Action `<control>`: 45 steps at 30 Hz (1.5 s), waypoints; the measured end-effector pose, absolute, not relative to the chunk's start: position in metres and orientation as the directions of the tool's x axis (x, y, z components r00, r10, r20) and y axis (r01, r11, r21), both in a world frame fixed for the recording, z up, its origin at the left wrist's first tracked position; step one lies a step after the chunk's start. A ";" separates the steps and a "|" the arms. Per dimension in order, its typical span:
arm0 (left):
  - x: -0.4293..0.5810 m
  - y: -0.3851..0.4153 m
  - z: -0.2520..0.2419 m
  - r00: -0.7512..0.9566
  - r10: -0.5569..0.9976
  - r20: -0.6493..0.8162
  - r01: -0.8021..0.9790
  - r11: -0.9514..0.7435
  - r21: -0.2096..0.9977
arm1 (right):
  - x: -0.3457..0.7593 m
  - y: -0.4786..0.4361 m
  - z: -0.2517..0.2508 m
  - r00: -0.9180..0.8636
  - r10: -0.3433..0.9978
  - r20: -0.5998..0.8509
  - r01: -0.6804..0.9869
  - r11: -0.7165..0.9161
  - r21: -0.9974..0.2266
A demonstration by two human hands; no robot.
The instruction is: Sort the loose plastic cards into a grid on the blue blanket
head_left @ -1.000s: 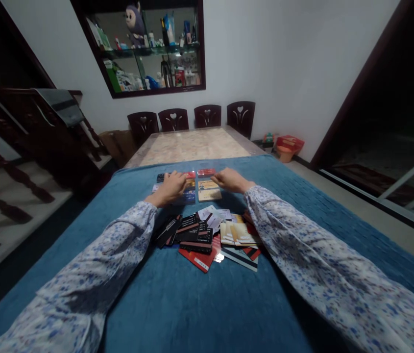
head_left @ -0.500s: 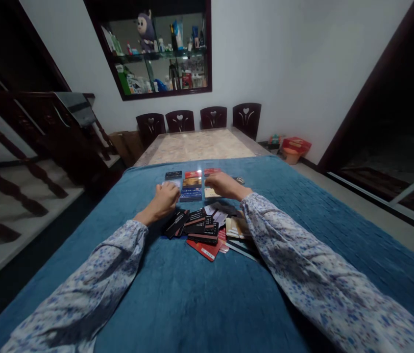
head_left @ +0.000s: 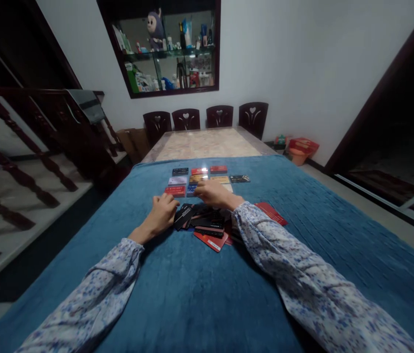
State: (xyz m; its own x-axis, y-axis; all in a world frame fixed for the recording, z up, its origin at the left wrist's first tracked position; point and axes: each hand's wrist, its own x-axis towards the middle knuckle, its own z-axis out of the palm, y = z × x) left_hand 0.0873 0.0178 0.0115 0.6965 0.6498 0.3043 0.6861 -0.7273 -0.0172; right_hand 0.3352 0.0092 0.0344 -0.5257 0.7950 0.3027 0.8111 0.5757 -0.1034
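Observation:
Several cards lie in rows on the blue cloth [head_left: 177,294], among them a red card [head_left: 175,191], a lilac card [head_left: 177,181] and a black card [head_left: 181,171]. My left hand [head_left: 163,210] is beside the left end of a loose pile of black cards [head_left: 208,223], just below the red card, its fingers curled; whatever they hold is hidden. Over the blue card [head_left: 191,190] in the front row is my right hand [head_left: 214,192], fingers bent down and their tips hidden. A red card [head_left: 212,241] sticks out under the pile.
Another red card [head_left: 272,214] lies right of my right wrist. A black card [head_left: 240,179] ends the middle row. Beyond the cloth are the bare tabletop [head_left: 210,142] and several dark chairs [head_left: 253,117]. A wooden railing [head_left: 19,142] stands at the left.
The view has shifted slightly. Both hands have come nearer the pile, my right hand moving left and down. The front-left red card and the red card at right now show.

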 end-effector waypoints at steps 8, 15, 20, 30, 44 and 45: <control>0.077 -0.012 0.001 0.665 0.677 0.315 0.722 -0.691 -0.038 | 0.320 0.001 0.024 -0.590 0.755 0.285 0.766 0.635 -0.098; 0.072 -0.031 -0.003 0.670 0.667 0.326 0.721 -0.690 -0.068 | 0.311 -0.013 0.020 -0.621 0.754 0.213 0.752 0.650 -0.106; 0.076 -0.045 0.006 0.680 0.666 0.307 0.716 -0.694 -0.081 | 0.308 -0.016 0.016 -0.643 0.751 0.149 0.745 0.659 -0.104; 0.079 -0.050 0.011 0.679 0.700 0.223 0.732 -0.668 -0.133 | 0.311 -0.023 0.018 -0.663 0.738 0.129 0.733 0.674 -0.092; 0.076 -0.045 0.013 0.655 0.747 0.114 0.755 -0.652 -0.066 | 0.315 -0.017 0.012 -0.693 0.687 0.216 0.672 0.725 -0.151; 0.076 -0.044 0.013 0.656 0.746 0.112 0.754 -0.654 -0.058 | 0.315 -0.017 0.012 -0.700 0.681 0.216 0.664 0.731 -0.156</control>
